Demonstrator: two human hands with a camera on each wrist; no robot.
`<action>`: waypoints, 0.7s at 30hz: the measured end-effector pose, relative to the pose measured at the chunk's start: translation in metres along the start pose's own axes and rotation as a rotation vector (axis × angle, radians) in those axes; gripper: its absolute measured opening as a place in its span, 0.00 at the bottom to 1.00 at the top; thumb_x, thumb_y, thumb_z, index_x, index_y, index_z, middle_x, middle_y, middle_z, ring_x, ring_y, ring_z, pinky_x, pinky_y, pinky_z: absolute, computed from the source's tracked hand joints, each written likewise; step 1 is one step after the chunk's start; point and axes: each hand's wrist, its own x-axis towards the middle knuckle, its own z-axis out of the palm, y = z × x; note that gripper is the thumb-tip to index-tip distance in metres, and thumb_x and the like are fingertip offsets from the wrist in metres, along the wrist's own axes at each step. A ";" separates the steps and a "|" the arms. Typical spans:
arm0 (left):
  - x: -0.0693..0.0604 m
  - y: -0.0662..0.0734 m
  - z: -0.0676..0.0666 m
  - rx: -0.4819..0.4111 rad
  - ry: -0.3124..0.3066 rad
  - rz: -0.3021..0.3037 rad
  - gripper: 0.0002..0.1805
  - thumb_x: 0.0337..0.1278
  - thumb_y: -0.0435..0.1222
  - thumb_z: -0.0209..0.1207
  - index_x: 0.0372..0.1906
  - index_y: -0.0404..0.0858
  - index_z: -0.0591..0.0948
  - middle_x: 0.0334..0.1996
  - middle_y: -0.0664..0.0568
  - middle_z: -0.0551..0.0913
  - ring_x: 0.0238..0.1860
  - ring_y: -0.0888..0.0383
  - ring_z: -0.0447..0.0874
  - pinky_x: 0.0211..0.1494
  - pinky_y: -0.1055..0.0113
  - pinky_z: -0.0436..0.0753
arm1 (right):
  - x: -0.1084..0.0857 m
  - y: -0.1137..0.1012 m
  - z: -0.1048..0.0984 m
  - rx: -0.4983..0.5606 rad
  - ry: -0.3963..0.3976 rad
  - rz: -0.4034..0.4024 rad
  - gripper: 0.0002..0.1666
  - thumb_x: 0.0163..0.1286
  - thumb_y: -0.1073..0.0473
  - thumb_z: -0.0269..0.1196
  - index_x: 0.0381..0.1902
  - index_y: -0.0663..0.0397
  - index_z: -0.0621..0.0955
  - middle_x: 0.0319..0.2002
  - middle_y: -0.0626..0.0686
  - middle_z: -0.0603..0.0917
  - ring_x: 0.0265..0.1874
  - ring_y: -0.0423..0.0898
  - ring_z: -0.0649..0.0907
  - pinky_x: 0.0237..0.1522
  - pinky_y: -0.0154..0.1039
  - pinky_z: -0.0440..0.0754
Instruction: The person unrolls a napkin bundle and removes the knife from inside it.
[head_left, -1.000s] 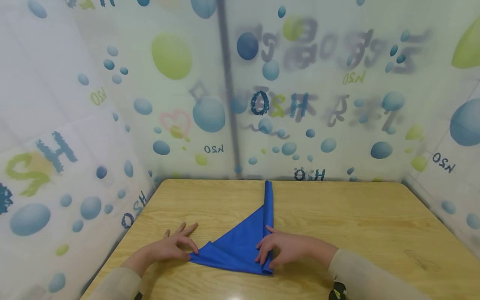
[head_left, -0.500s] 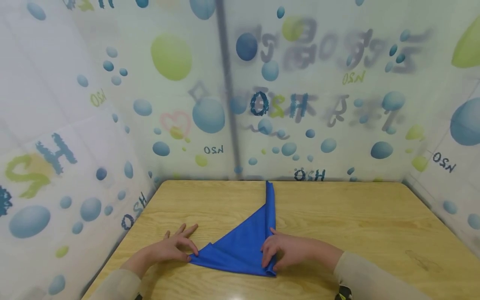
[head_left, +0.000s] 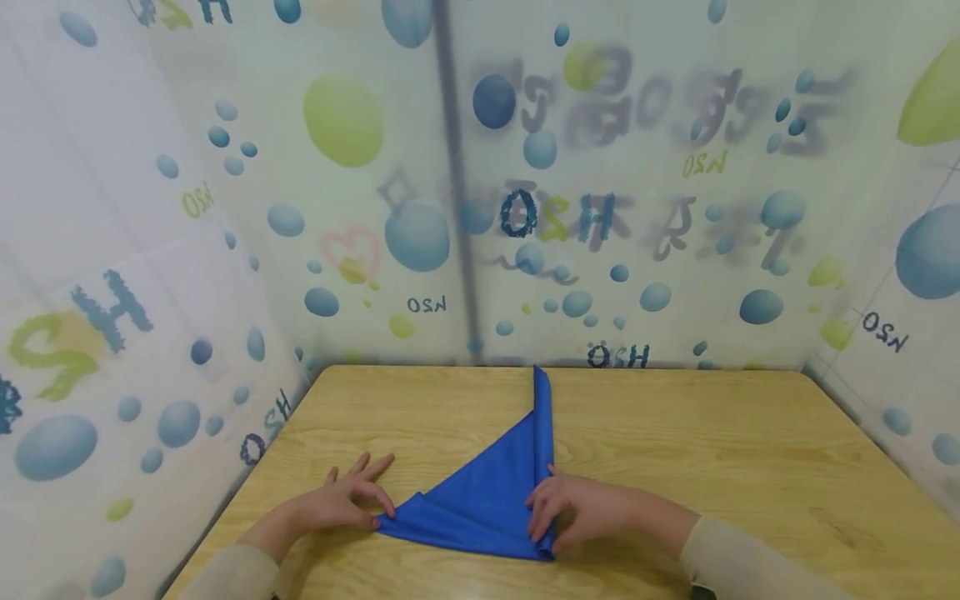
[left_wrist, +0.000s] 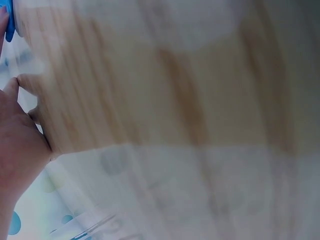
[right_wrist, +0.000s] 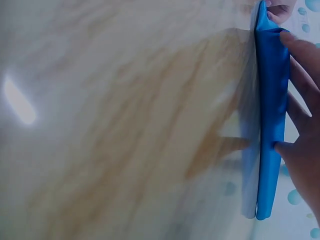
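Head view: on your desk (head_left: 690,442) lies the blue cloth (head_left: 472,504); its rolled edge (head_left: 543,433) could skew or loosen if you pull unevenly. Your right hand (head_left: 588,508) has its fingers clamped over the roll's near end; your left hand (head_left: 333,504) pinches the left corner (head_left: 405,518).

Tabletop (head_left: 675,433): wood-grained; faint mark (head_left: 842,527) well right of the right hand (head_left: 588,510).
Blue cloth (head_left: 480,496): lies between left hand (head_left: 333,502) and right; rolled edge (head_left: 543,412) extends beyond right hand.
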 end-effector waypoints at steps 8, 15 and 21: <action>0.000 -0.002 0.001 0.015 0.012 0.021 0.06 0.55 0.40 0.65 0.38 0.53 0.86 0.76 0.34 0.44 0.70 0.29 0.18 0.54 0.27 0.16 | -0.009 0.000 0.001 0.051 0.036 0.032 0.10 0.65 0.53 0.68 0.42 0.47 0.87 0.47 0.36 0.84 0.62 0.45 0.74 0.68 0.67 0.46; 0.000 -0.002 0.003 0.037 0.018 0.024 0.06 0.55 0.41 0.65 0.38 0.54 0.86 0.76 0.34 0.44 0.70 0.28 0.19 0.55 0.26 0.17 | -0.020 -0.002 0.001 0.025 0.053 0.041 0.08 0.63 0.54 0.69 0.41 0.45 0.87 0.45 0.35 0.83 0.61 0.45 0.74 0.69 0.65 0.50; 0.000 -0.001 0.002 0.046 0.032 0.012 0.06 0.53 0.41 0.66 0.38 0.54 0.86 0.76 0.35 0.45 0.70 0.29 0.19 0.55 0.26 0.17 | -0.022 -0.007 -0.002 0.007 0.053 0.065 0.09 0.63 0.55 0.69 0.42 0.44 0.88 0.45 0.34 0.81 0.60 0.44 0.74 0.68 0.66 0.49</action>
